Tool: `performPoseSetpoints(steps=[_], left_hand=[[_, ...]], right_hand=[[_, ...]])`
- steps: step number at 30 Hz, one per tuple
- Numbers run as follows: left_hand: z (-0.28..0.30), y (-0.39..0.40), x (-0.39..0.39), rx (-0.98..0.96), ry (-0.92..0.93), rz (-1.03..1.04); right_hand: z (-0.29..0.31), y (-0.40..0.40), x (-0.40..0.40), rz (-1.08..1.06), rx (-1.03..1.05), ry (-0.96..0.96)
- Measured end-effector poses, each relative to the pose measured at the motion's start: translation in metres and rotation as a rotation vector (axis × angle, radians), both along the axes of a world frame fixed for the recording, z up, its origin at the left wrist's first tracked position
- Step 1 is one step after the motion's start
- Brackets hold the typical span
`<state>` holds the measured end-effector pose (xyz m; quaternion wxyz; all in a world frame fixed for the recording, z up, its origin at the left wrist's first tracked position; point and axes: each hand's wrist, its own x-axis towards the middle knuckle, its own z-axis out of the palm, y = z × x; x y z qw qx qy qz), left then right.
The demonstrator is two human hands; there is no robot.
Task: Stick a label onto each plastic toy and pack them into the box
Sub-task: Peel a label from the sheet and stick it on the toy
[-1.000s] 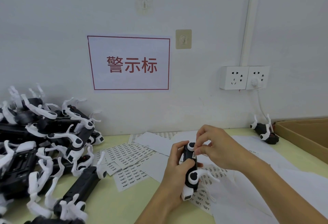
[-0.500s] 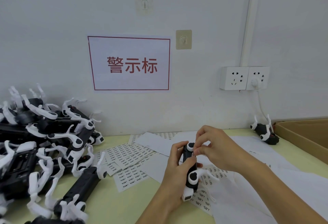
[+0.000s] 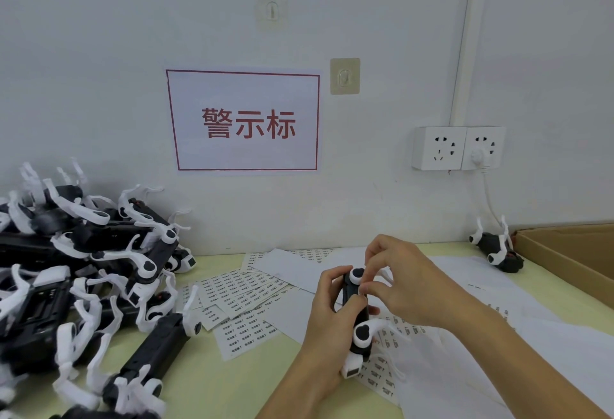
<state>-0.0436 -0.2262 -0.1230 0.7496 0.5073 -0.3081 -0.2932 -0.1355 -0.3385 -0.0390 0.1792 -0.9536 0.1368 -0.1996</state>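
A black and white plastic toy (image 3: 358, 325) stands upright over the table, gripped around its body by my left hand (image 3: 327, 319). My right hand (image 3: 398, 280) is at the toy's top end, its thumb and fingertips pinched against the upper part of the body; a label under them cannot be made out. Sheets of small printed labels (image 3: 239, 289) lie spread on the table just left of my hands. The cardboard box (image 3: 571, 252) sits at the far right, only its corner in view.
A large heap of the same toys (image 3: 86, 272) fills the left side of the yellow-green table (image 3: 212, 385). One more toy (image 3: 496, 247) lies by the wall next to the box. White backing sheets (image 3: 465, 369) cover the right part of the table.
My right hand's fingers have shifted slightly on the top of the toy. The left hand keeps the toy in the same place.
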Motion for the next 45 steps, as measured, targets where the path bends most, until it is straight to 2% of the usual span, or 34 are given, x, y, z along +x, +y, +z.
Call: performPoseSetpoints(steps=[10,23,25,27,33,38,42,45], left_hand=[[0.002,0.002,-0.002,0.004,-0.009,0.013],[0.007,0.005,-0.007,0.004,0.010,0.017],[0.008,0.006,-0.007,0.004,0.019,0.017],[0.009,0.006,-0.007,0.002,0.042,0.011],[0.013,0.007,-0.006,-0.059,0.169,0.015],[0.013,0.010,-0.004,-0.120,0.224,-0.046],[0.013,0.010,-0.005,-0.161,0.165,-0.086],[0.012,0.009,-0.004,-0.169,0.119,-0.069]], right_hand=[[0.001,0.005,0.003,-0.101,-0.194,0.029],[0.005,0.018,0.009,-0.348,-0.202,0.048],[0.003,0.018,0.011,-0.394,-0.137,0.054],[0.002,0.016,0.012,-0.405,0.012,0.060],[0.009,-0.002,-0.001,-0.171,0.555,0.067],[0.001,-0.006,-0.003,-0.129,0.687,0.068],[-0.014,-0.003,0.003,-0.002,0.941,0.062],[-0.018,-0.004,0.006,0.082,1.053,0.069]])
